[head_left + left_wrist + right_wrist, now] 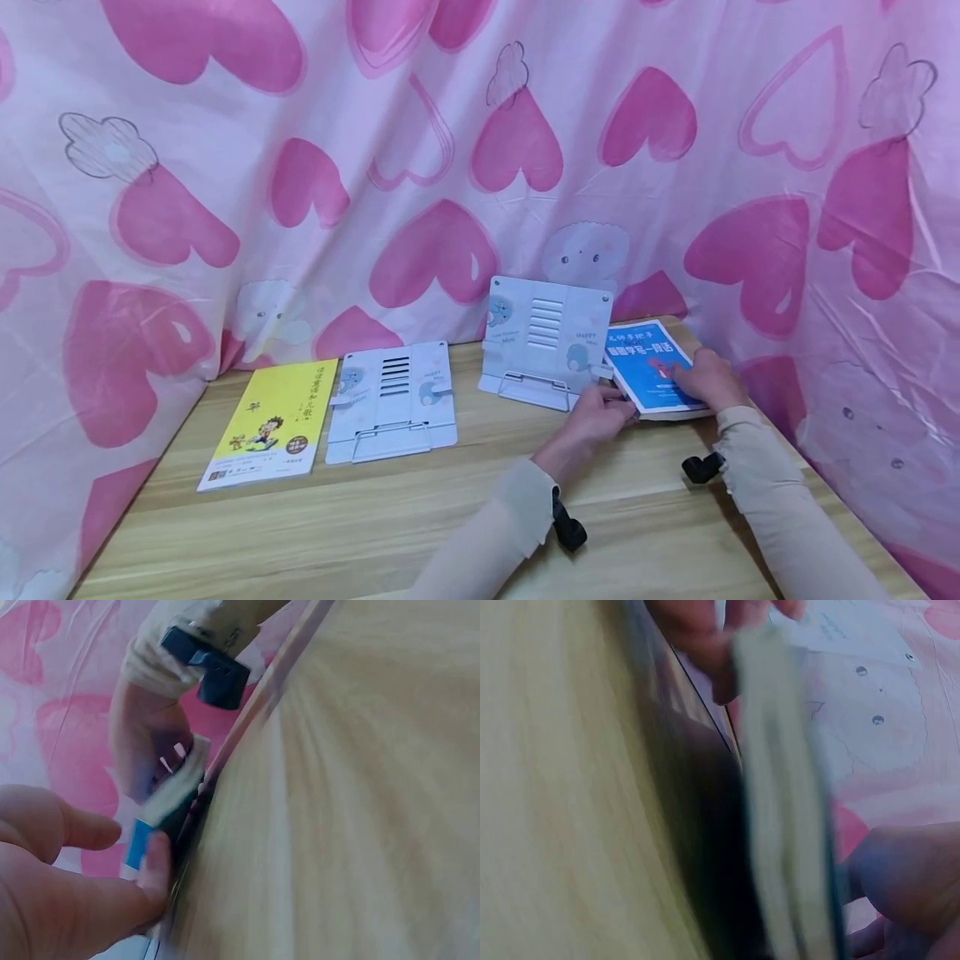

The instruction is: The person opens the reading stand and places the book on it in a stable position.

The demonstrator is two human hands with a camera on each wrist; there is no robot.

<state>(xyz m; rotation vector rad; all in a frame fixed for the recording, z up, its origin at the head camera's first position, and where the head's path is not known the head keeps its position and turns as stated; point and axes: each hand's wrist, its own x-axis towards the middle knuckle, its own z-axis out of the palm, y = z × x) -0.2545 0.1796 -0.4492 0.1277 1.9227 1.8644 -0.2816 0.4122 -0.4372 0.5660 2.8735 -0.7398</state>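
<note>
At the table's right end lies a blue-covered book (637, 367) with white lettering, its thick page edge (780, 802) showing in the right wrist view. My right hand (708, 379) grips its right side, thumb over the cover. Fingers of my left hand (600, 414) hold the near left corner. In the left wrist view, the left hand (82, 877) has a finger against the book's edge and the thumb above the cover. Dark shadow lies under the book in the blurred right wrist view. Whether a second book lies beneath cannot be told.
A pale blue bookstand (543, 342) stands upright just left of the book. A second bookstand (393, 404) leans back farther left, beside a yellow book (273, 421) lying on the wooden table (300, 533). A pink heart-patterned curtain (435, 258) hangs behind and along both sides.
</note>
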